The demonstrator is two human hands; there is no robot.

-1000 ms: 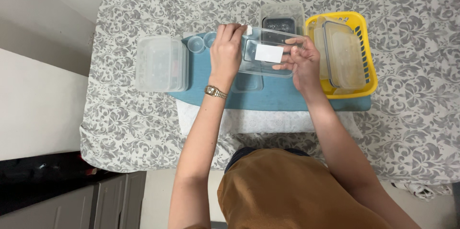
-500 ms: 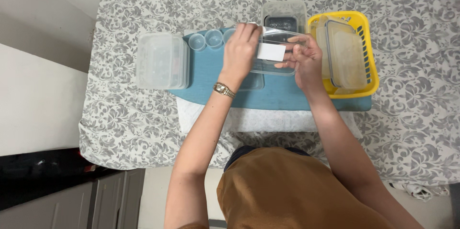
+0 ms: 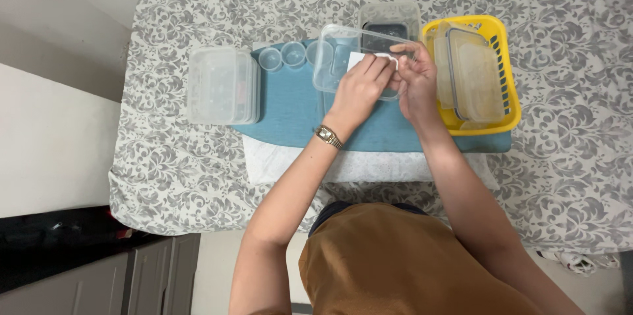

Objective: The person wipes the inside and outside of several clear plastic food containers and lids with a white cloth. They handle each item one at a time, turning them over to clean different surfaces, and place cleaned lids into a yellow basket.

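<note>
Together, left hand and right hand grasping clear rectangular plastic container, white label, teal mat

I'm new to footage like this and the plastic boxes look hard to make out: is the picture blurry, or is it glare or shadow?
Head view: lighting is soft and even, with only faint shadows on the patterned tablecloth. The frame is fairly sharp, with no marked blur on the left hand or right hand. The clear plastic container they hold is see-through with a pale sheen, so its edges fade against the blue mat.
</note>
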